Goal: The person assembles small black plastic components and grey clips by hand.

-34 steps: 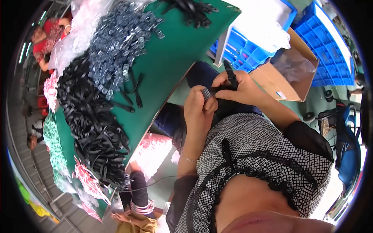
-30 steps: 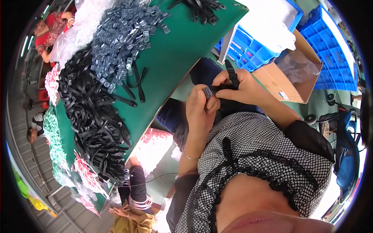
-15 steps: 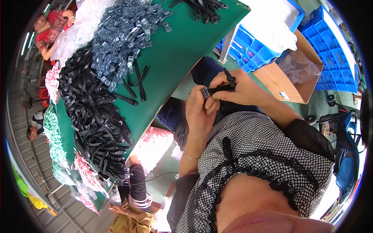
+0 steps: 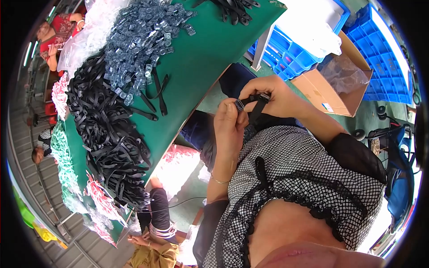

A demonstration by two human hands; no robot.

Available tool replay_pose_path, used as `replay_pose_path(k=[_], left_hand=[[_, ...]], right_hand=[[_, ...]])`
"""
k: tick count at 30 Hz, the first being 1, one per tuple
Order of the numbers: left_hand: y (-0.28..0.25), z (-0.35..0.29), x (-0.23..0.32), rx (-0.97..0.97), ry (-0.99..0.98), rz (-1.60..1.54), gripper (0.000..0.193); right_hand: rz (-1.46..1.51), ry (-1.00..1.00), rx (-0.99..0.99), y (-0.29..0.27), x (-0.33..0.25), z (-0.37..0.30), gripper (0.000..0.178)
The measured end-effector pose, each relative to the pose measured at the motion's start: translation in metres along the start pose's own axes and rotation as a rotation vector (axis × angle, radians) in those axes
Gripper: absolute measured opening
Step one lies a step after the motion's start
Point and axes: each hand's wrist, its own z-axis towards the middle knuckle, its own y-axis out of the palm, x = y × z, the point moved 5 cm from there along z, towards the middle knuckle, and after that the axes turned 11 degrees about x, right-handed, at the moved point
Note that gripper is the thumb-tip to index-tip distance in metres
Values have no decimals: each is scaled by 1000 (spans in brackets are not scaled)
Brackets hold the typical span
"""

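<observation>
Both hands meet in front of my chest, off the edge of the green table. My left hand pinches a small clear-grey plastic buckle at one end of a black strap. My right hand grips the same strap where it passes through a second buckle, and the strap's loose end hangs down toward my checked top. On the table lie a big heap of black straps and a pile of clear-grey buckles.
Blue plastic crates and an open cardboard box with a plastic bag stand on the floor to the right. More black straps lie at the table's far end. Other people sit at the far left and below the table.
The strap, held upright above my right hand a second ago, has been pulled down and now lies short and level between both hands. The view has shifted slightly.
</observation>
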Motion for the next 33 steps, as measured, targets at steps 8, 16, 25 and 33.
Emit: replay_pose_path(k=[8,16,25,33], left_hand=[[-13,5,2,78,214,344,18],[-18,5,11,4,179,391,13],[-11,4,18,-114,104,369,15],[-10,3,11,-52,-79,69,16]], right_hand=[[-71,-152,111,3,8,-3,15],[809,254,-72,11,25,-9,10],[432,238,35,14,28,-8,14],[236,78,-32,18,23,-10,18]])
